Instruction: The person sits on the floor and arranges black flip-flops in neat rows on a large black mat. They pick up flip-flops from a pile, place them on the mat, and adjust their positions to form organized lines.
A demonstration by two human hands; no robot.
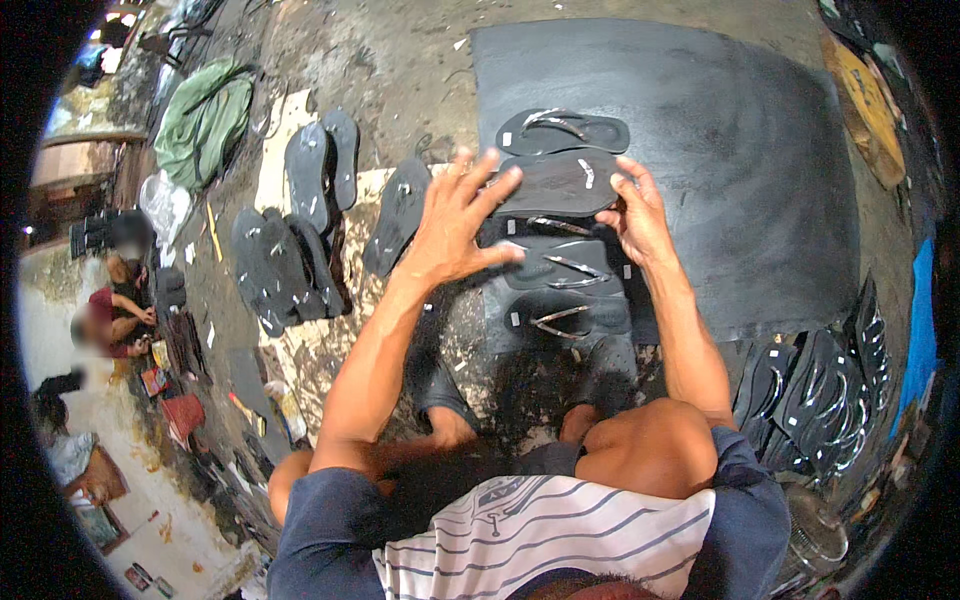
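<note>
A sole [545, 190] partly hides a strapped sandal [560, 226]; the rim cuts off a blue sheet [919, 330]

Soft light puts a dull sheen on the dark sheet [745, 190]; edges bend.

Flat black foot-shaped sole [545, 188] at one o'clock; broad dark-grey sheet [740, 190] at two; crumpled green cloth [203, 125] at ten; white shirt [560, 535] with apparently navy stripes at six.
</note>
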